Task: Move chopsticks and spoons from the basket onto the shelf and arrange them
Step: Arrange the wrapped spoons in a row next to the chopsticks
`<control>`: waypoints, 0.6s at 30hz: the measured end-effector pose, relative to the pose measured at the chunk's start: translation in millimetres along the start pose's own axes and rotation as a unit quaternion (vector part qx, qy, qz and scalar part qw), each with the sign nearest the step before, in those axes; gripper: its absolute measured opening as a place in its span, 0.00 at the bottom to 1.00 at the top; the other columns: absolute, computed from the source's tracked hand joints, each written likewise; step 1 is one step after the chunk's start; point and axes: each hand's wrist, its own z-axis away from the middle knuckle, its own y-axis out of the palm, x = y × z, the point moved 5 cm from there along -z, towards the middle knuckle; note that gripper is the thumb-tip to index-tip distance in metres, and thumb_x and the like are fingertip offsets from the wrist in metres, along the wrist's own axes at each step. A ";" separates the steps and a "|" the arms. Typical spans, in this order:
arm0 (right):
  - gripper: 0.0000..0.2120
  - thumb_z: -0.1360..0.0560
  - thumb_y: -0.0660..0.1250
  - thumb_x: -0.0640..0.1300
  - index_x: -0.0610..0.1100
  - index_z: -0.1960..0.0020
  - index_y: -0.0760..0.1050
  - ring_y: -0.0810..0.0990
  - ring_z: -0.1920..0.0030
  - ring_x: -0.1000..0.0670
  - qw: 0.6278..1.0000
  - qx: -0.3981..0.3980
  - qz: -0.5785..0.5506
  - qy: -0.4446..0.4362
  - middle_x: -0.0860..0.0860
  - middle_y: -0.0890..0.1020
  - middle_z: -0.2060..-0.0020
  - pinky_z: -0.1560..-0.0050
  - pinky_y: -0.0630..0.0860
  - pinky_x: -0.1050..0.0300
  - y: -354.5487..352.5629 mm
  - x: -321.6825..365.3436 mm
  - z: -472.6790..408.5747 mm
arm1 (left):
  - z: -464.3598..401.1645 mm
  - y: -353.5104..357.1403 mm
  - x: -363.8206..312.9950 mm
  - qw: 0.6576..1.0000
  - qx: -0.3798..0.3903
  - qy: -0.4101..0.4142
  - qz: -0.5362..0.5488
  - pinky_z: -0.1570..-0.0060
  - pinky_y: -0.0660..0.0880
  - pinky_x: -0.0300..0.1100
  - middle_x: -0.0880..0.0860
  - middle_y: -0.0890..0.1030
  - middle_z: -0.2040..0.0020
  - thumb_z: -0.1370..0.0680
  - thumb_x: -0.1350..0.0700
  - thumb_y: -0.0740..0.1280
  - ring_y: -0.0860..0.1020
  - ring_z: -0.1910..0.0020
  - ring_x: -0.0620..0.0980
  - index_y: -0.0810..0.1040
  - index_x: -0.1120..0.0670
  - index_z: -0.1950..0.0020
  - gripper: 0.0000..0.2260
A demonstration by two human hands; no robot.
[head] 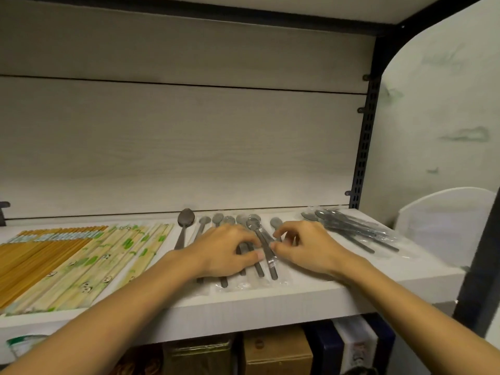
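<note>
On the white shelf (311, 296) in front of me, I am at the arranging step: both my hands are down among the wrapped spoons (230, 223) in the middle of the board. My left hand (226, 251) lies over several handles with its fingers curled onto them, pressing them flat. My right hand (303, 247) sits just beside it, thumb and fingertips pinching the clear wrapper of the top spoon (263, 240). The two hands are nearly touching over that spoon.

Its long axis runs front to back, bowl toward the back panel, handle toward me and tilted a little to the right, so it crosses its neighbours rather than lying parallel. I judge the next move calls for swinging that handle left until it matches the row, then spacing the row evenly.

Chopsticks (81, 255) already lie in neat parallel rows at the left. A loose heap of bagged spoons (351, 228) sits at the right, handles pointing right and forward, not yet straightened. I cannot see the basket.
</note>
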 end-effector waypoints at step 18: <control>0.08 0.29 0.67 0.37 0.45 0.65 0.80 0.76 0.69 0.57 0.980 -0.083 -0.123 0.131 0.53 0.80 0.72 0.61 0.73 0.62 -39.4 -51.5 15.5 | -24.7 0.8 -12.5 1.000 -0.013 -0.003 0.001 0.45 0.72 0.49 0.43 0.77 0.51 0.23 0.41 0.62 0.74 0.50 0.44 0.79 0.44 0.44 0.13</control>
